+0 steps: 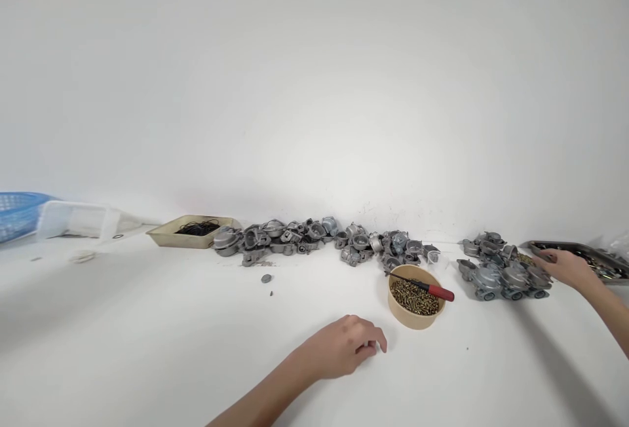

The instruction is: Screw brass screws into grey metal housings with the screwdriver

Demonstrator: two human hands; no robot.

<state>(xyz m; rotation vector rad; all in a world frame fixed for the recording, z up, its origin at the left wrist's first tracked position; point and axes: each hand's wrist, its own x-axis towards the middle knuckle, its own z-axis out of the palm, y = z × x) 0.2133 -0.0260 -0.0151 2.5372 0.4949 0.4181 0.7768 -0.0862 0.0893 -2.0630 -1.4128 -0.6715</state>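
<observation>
My left hand [346, 347] hovers low over the white table, fingers loosely curved and apart from the thumb, holding nothing visible. Just beyond it stands a round tan bowl [414, 319] of small brass-coloured screws [415, 297]. A screwdriver [439, 292] with a red and black handle lies across this bowl. At the right, my right hand [565, 268] reaches in with fingers apart, its tips at the rightmost grey metal housing [539, 278] of a front row. Part of that housing and the fingertips overlap, so the exact contact is unclear.
Heaps of grey metal castings [280, 234] line the wall. A yellowish tray [167, 237] holds black rings; a dark tray [607, 263] of small parts sits far right. A white container [73, 217] and blue basket [19, 214] stand left. A small grey disc [266, 278] lies mid-table.
</observation>
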